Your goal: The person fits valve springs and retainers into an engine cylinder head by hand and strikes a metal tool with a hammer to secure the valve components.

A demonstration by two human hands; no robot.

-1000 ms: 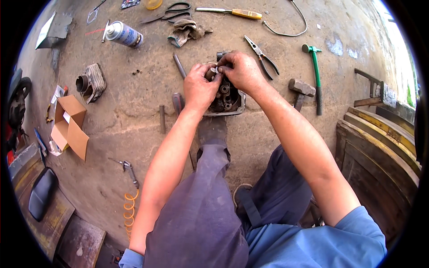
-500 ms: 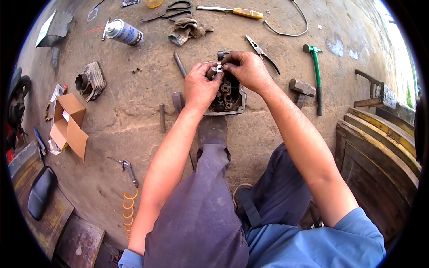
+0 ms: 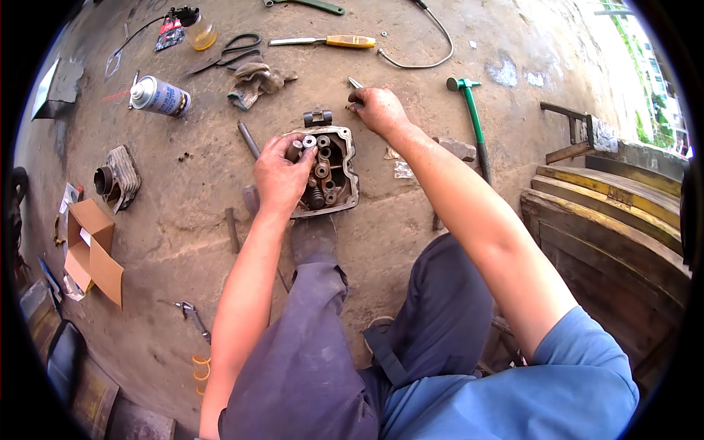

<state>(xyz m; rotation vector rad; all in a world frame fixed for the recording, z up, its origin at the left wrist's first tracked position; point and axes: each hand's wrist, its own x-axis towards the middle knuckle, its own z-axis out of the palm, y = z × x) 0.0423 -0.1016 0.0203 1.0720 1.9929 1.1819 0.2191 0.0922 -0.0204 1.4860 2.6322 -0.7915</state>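
An open metal cylinder head (image 3: 355, 183), with round fittings and a spring inside, rests by my left boot. My left hand (image 3: 282, 176) is closed at its far left corner, thumb and fingers gripping a small cylindrical metal part (image 3: 294, 152). A bright holed metal ring shows beside the fingertips; whether it belongs to that part I cannot tell. Farther right, my right hand (image 3: 380, 111) has its fingers curled over the long-nose pliers (image 3: 355, 83) on the floor. Only the tip of the pliers shows; their handles are hidden beneath the hand and forearm.
A hammer with a green handle (image 3: 474, 125) and a block-headed hammer (image 3: 456, 149) lie right. Beyond are a yellow-handled chisel (image 3: 345, 41), scissors (image 3: 238, 51), a glove (image 3: 258, 82) and a spray can (image 3: 163, 97). An opened carton (image 3: 95, 253) stands left, stacked boards (image 3: 609, 220) right.
My right hand has left the metal part and moved right to the pliers. The left hand stays at the cylinder head with the part. The whole view has shifted to the right.
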